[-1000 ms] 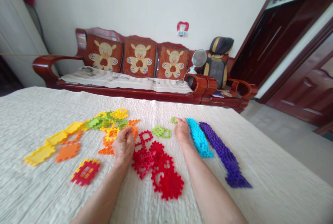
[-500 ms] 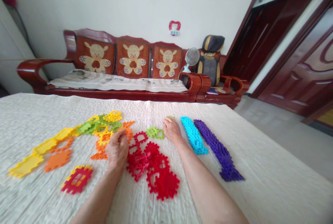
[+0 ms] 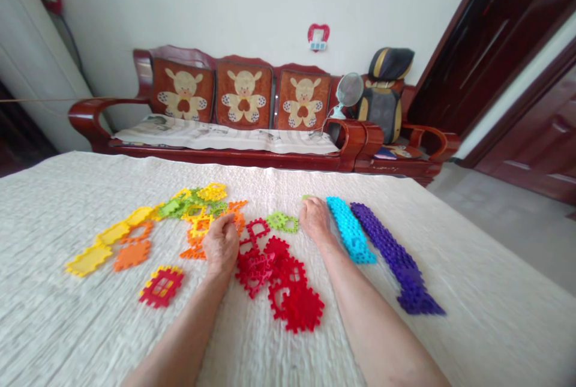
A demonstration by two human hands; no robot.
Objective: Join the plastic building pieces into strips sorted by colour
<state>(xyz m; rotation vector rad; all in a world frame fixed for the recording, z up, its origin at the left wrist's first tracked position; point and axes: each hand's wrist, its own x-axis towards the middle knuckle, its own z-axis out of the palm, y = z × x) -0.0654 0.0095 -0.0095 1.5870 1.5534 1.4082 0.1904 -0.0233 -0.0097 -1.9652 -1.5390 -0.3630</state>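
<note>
Fingers of the right hand bent at a green piece; grip unclear.
Mostly hidden, the piece shows just beyond them, left of the turquoise strip; probably light, stiff plastic, best pinched by opposite edges. The left hand is curled beside orange pieces, its hold hidden.

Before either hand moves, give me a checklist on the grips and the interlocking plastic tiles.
1. Right hand gripping the lime-green tile: cannot tell; that tile is mostly hidden.
2. Left hand holding a tile: cannot tell; it is curled beside orange tiles.
3. Turquoise strip apart from purple strip: ok, gap visible.
4. Central red tiles laid out singly: not ok, overlapping.
5. Yellow tiles separate from green tiles: not ok, mixed in the far cluster.
</note>
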